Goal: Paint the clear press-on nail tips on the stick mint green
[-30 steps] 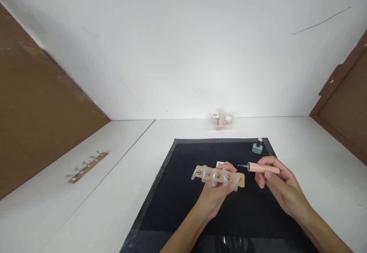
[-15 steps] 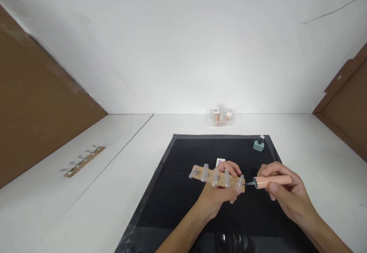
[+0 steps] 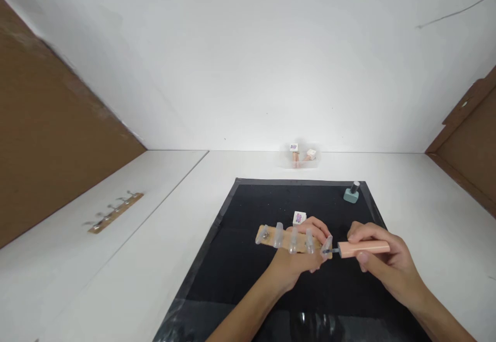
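My left hand grips a wooden nail-tip stand from below, above the black mat. Several clear false nails stand in a row along it. Between the thumb and fingers of my right hand is a nail polish brush with a peach cap handle, held level and pointing left. Its dark bristles reach the rightmost false nail and appear to touch it. A white square bottle with a purple flower mark sits just behind my left hand, partly hidden by the fingers.
On the black mat, a teal polish bottle with a silver cap stands at the back right. Behind the mat is a clear tray holding peach-coloured items with white ends. Another wooden stand with small metal holders lies at the left.
The brush has moved left, its tip going from the stand's right end onto the rightmost false nail. The white square bottle shows more fully as the view shifts slightly.
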Demonstrator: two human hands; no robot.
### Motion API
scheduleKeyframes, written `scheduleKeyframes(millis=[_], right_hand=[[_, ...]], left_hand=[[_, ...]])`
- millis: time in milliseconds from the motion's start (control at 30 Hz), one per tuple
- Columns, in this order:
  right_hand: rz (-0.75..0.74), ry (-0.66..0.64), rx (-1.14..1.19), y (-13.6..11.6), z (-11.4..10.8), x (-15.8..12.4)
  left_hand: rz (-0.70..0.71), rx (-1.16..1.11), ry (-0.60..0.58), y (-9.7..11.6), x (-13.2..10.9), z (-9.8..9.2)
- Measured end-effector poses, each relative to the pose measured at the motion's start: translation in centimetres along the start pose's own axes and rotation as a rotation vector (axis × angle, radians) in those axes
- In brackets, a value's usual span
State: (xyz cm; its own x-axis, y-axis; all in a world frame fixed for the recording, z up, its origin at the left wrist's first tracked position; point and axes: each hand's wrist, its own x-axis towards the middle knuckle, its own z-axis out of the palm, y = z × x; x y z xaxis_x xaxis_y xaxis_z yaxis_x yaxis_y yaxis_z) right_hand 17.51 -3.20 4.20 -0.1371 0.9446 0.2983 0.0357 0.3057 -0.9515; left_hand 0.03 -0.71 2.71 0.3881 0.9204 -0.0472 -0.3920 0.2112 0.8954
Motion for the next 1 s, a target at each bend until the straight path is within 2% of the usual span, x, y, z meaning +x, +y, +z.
scheduleKeyframes(millis=[167, 333, 500, 600, 800, 933, 1000], right_hand=[[-0.026, 0.052, -0.080, -0.1, 0.0, 0.2], [-0.041, -0.010, -0.043, -0.1, 0.0, 0.4], [-0.116, 0.047, -0.110, -0.1, -0.1, 0.5], [-0.138, -0.010, -0.110, -0.3, -0.2, 0.5], [-0.181, 0.050, -0.220, -0.6, -0.5, 0.6], [-0.217, -0.058, -0.202, -0.8, -0.8, 0.9], [-0.225, -0.051, -0.227, -0.9, -0.9, 1.1]], left_hand=[[0.019, 0.035, 0.018, -0.1, 0.2, -0.1], [0.043, 0.073, 0.025, -0.5, 0.3, -0.3], [0.070, 0.091, 0.053, -0.8, 0.3, -0.7], [0.090, 0.144, 0.076, -0.6, 0.4, -0.8], [0.284, 0.369, 0.134, 0.0, 0.5, -0.6], [0.426, 0.526, 0.124, -0.7, 0.6, -0.9], [0.516, 0.575, 0.114, -1.1, 0.7, -1.1]])
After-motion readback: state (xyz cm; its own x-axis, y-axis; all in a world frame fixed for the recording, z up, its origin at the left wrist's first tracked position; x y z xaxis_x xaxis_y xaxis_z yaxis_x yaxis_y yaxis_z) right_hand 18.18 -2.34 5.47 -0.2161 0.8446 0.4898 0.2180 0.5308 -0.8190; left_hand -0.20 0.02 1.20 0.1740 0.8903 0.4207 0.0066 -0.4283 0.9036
